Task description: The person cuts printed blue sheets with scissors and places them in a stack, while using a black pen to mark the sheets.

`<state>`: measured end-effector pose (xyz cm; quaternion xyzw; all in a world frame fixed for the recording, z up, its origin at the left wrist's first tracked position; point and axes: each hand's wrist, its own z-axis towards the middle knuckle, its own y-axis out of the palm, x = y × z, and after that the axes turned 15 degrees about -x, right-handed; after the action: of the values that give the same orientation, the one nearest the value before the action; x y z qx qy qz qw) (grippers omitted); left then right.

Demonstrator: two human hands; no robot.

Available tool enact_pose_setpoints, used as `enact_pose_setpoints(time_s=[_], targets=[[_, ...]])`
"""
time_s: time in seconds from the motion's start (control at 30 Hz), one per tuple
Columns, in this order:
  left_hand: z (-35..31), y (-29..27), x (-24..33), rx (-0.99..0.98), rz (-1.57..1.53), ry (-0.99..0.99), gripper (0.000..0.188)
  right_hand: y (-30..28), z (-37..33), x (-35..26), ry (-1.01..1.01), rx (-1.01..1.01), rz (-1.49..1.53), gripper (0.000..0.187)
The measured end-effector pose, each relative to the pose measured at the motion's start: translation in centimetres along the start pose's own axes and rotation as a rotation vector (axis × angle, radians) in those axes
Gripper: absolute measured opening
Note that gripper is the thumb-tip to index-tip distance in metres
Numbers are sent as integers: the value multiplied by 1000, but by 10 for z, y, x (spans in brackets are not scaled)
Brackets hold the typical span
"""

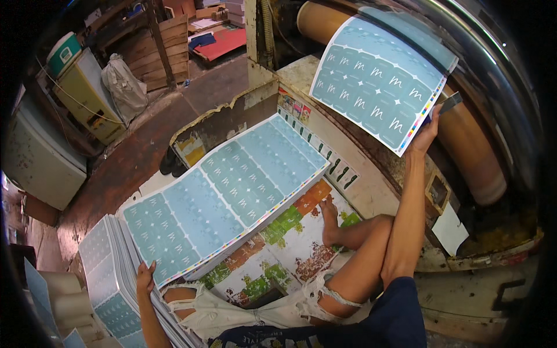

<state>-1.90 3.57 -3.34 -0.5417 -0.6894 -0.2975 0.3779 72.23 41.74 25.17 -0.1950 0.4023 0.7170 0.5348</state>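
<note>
My right hand (427, 134) is raised at the right, closed on the edge of a printed sheet (371, 81) with rows of teal panels. The sheet curves up against a shiny cylinder (490, 52) of a machine. Just past that hand a flat grey metal piece (451, 102) sticks out; whether I hold it cannot be told. Before me lies a stack of blue and teal printed sheets (232, 182), a strip of colour patches along its near edge. My left hand (146, 278) touches the stack's near left corner, thumb and fingers apart. Another thick stack (101, 261) slopes down beside it.
My bare foot (329, 223) is on a paint-patterned board (284, 232) below the stack. A worn panel (226, 119) borders the stack's far side. Brown rollers (470, 151) sit in the machine at the right. Old cabinets (87, 95) and a pale sack (123, 84) stand far left.
</note>
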Motion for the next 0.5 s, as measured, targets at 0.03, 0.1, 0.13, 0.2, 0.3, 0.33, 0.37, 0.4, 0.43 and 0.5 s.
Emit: enact_pose_setpoints(time_s=[0.03,0.1,0.13,0.2,0.3,0.33,0.37,0.4,0.43,0.5], targets=[[11,1,-10,-42,-50,89,39,10,3,3,20,-18,25,57],[32,32,-6,-134,-97,147,44,2,-3,0,10,18,-2,57],[32,85,20,-97,-1,190,38,-7,-8,-6,-8,54,-38,57],[26,100,37,-6,116,238,32,0,-14,-4,15,71,-23,58],[68,75,-10,75,386,141,63,-1,-9,0,53,15,20,63],[68,64,-23,93,500,121,75,-2,-8,2,57,-26,54,64],[77,68,-34,86,607,101,86,-10,-8,0,77,-60,85,66],[76,113,-35,246,849,94,112,-13,-15,-3,89,-52,49,66],[68,145,-32,434,1098,90,139,-5,-21,-5,95,-30,35,68],[61,171,-35,271,1217,-75,149,6,-24,-6,82,-38,-3,72]])
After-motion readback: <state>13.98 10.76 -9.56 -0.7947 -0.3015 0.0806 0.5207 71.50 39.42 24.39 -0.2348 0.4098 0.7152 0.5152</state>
